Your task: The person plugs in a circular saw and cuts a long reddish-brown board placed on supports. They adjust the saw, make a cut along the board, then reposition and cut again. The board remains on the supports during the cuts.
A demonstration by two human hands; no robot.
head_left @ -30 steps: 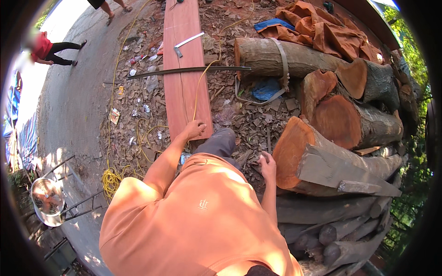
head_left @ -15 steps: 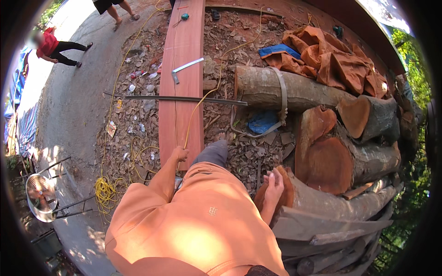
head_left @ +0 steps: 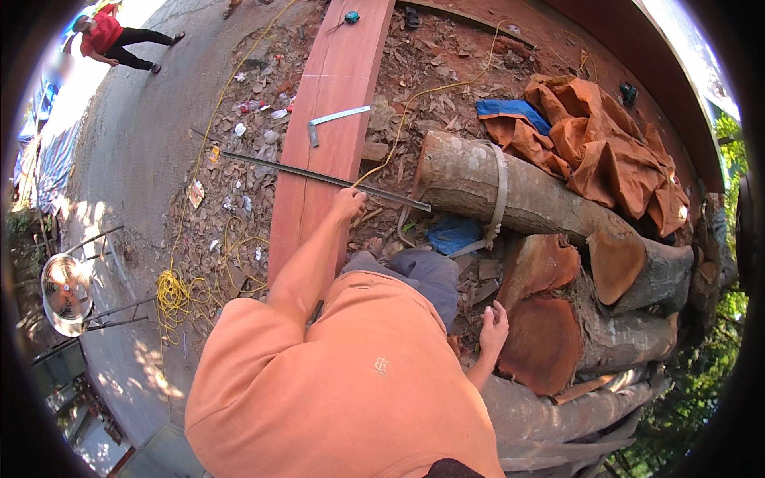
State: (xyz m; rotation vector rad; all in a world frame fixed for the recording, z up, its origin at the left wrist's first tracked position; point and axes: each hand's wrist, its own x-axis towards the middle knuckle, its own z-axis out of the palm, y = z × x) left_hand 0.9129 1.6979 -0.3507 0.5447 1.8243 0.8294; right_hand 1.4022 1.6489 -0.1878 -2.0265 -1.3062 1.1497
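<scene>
My left hand [head_left: 348,205] is closed on a yellow cord [head_left: 383,166] above the right edge of a long reddish plank [head_left: 322,127]. A long, dark metal bar [head_left: 295,170] lies slantwise across the plank, just beyond that hand. Farther along the board rest a metal square [head_left: 339,116] and a small teal tool [head_left: 351,17], too small to name. My right hand [head_left: 492,328] hangs with nothing in it, its fingers loosely bent and apart. It is beside the reddish cut end of a log [head_left: 540,344], and I cannot tell whether they touch.
Several logs pile up at the right, one with a pale strap [head_left: 501,187] around it. Behind them lies a crumpled orange tarp [head_left: 594,143]. Coiled yellow cord [head_left: 174,295] and a round fan [head_left: 67,294] are at the left. A person in red [head_left: 107,36] stands far left.
My left hand has moved forward and right along the plank, still holding the cord. The bar now lies more slanted in view. My right hand appears nearer the stacked log ends.
</scene>
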